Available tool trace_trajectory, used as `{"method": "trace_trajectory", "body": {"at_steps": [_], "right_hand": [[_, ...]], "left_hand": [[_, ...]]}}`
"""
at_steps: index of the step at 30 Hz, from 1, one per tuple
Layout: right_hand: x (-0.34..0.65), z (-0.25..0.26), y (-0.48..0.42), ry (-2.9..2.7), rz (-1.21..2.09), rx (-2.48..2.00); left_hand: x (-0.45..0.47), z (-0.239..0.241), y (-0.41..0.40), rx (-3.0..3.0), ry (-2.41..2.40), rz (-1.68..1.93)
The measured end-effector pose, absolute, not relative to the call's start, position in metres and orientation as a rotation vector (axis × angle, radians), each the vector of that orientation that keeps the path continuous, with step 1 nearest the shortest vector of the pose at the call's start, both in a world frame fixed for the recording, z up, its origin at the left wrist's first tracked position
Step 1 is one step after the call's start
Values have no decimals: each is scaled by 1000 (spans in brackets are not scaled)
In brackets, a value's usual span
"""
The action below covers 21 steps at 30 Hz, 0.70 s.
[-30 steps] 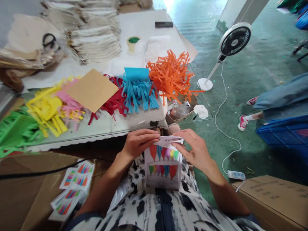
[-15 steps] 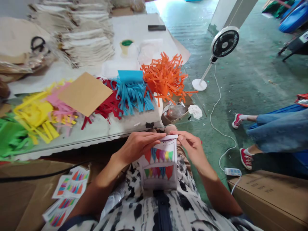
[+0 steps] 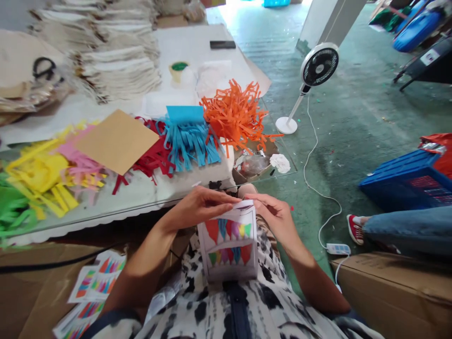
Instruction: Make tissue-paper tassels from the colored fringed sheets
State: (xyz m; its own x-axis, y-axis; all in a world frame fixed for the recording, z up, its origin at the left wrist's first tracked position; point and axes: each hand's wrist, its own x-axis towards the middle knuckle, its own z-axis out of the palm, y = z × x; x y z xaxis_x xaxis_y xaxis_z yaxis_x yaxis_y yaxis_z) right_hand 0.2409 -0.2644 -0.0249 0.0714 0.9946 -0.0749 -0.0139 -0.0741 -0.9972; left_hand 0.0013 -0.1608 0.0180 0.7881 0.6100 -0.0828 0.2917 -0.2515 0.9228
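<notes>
In the head view, a white-covered table [image 3: 190,38] stands over a green floor [image 3: 328,150], with one pedestal fan [image 3: 319,68], one blue crate [image 3: 391,183] and a cardboard box [image 3: 391,287] to the right. Both forearms angle inward above the lap. The right hand [image 3: 273,212] pinches the upper right corner of one pennant-printed card [image 3: 229,263], upright against the shirt [image 3: 201,301]; the left hand [image 3: 201,207] touches its top edge, fingers nearly straight, whether gripping I cannot tell. Six colours of fringed paper [image 3: 192,148] and one tan square [image 3: 118,141] line the table; more cards [image 3: 97,282] overlap below left, uncountable.
</notes>
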Motion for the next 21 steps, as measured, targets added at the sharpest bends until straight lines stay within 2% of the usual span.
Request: {"method": "trace_trajectory", "body": {"at_steps": [6, 12, 21], "right_hand": [[230, -17, -272, -1078, 1108, -1266], [222, -11, -272, -1068, 1051, -1238], [215, -2, -283, -1030, 1061, -1253]], "left_hand": [[12, 43, -154, 1681, 530, 254], [-2, 30, -155, 1443, 710, 111], [-2, 47, -171, 1372, 628, 148]]}}
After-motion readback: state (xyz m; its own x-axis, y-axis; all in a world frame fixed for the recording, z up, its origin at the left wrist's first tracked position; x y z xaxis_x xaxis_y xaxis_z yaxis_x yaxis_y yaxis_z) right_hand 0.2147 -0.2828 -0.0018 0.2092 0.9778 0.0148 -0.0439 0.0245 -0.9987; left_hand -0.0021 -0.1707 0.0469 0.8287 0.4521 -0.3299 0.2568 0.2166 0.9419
